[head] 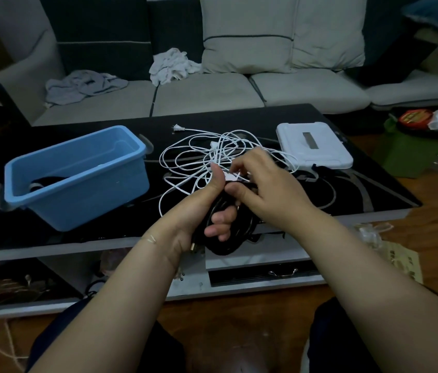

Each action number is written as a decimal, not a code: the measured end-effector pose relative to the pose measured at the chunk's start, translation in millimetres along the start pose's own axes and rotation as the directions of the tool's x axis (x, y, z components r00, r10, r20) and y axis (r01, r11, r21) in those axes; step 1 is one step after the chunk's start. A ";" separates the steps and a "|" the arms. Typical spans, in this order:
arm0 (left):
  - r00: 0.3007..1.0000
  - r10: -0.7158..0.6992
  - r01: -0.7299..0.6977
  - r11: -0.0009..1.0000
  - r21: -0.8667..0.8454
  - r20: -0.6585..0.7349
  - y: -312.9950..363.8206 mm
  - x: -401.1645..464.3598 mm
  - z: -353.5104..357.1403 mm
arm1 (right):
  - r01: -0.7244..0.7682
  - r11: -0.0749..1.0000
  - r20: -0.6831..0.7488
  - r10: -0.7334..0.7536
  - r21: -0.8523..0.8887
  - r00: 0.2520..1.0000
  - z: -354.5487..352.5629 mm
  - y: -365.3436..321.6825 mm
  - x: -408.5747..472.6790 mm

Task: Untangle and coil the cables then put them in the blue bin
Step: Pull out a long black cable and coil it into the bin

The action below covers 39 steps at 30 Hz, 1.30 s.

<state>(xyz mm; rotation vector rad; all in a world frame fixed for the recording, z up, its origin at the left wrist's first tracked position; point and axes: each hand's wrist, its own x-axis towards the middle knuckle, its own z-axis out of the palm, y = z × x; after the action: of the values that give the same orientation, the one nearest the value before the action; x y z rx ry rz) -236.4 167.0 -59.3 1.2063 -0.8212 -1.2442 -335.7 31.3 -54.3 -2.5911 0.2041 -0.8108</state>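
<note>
home living room, sofa (212, 87), coffee table (266, 122), scattered laundry (83, 86)

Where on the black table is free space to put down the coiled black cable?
Bare patches: the table front right corner, below the white box, and the strip behind the blue bin. The middle is crowded with the tangled white cable.
</note>
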 end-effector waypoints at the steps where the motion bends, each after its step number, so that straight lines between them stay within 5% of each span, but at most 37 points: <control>1: 1.000 -0.010 0.010 1.000 -0.006 0.012 0.3 0.1 0.0 | -0.040 0.999 0.011 0.039 0.023 0.999 -1.7 3.3 1.3; 6: 0.996 0.017 -0.016 1.000 -0.011 0.093 3.0 -1.7 -0.8 | -0.303 0.835 0.237 0.213 0.460 0.948 3.9 0.5 0.7; 11: 0.999 0.039 -0.039 0.999 -0.008 0.017 4.7 -0.5 -1.0 | -0.344 0.731 0.255 0.236 0.589 0.938 12.9 -2.1 -1.5; 20: 0.990 0.099 -0.107 0.992 -0.072 -0.100 3.3 12.4 11.4 | -0.280 0.828 -0.026 0.334 0.486 0.942 19.1 2.3 1.3; 24: 0.936 0.168 -0.138 0.983 0.118 -0.310 4.9 19.2 17.6 | -0.300 0.830 -0.107 0.391 0.469 0.914 16.5 13.3 7.2; 28: 0.903 0.271 -0.205 0.954 0.221 -0.334 5.0 24.5 21.6 | -0.329 0.821 -0.183 0.453 0.466 0.873 12.6 23.4 12.2; 39: 0.763 0.326 -0.211 0.942 0.261 -0.558 -7.1 38.3 22.6 | -0.432 0.785 -0.060 0.507 0.444 0.860 28.1 26.5 12.8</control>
<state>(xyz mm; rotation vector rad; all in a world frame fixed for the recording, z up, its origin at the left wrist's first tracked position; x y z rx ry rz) -252.3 125.5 -66.6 1.4611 -0.6083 -0.4960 -309.5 13.7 -80.1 -1.9381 0.6347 -0.7869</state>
